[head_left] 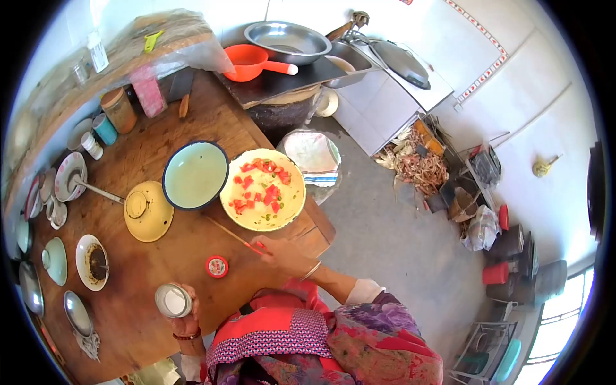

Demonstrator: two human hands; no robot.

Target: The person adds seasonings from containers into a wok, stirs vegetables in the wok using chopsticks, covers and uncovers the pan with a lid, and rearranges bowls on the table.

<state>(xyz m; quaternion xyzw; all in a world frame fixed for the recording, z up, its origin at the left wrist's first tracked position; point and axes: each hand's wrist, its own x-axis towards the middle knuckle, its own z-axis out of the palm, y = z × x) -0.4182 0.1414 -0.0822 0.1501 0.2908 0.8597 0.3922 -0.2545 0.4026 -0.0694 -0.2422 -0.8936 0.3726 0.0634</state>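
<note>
My left hand (191,316) is wrapped round a small open glass jar (173,300) with white contents, over the table's front part. In my right hand (285,255) is a pair of chopsticks (226,231), red at the held end, their tips pointing up and left. Just beyond lies a yellow enamel basin (297,192) with chopped red pieces and some green bits. A pale green bowl (196,174) with a dark blue rim touches its left side. The red round lid (217,266) rests on the table between my hands.
An upturned yellow bowl (149,212) stands on the wooden table (154,256). Several bowls line the left edge, including a white one (83,263) with dark contents. At the back are a red ladle (247,63) and a metal basin (287,42). A cloth-covered stool (312,154) stands right of the table.
</note>
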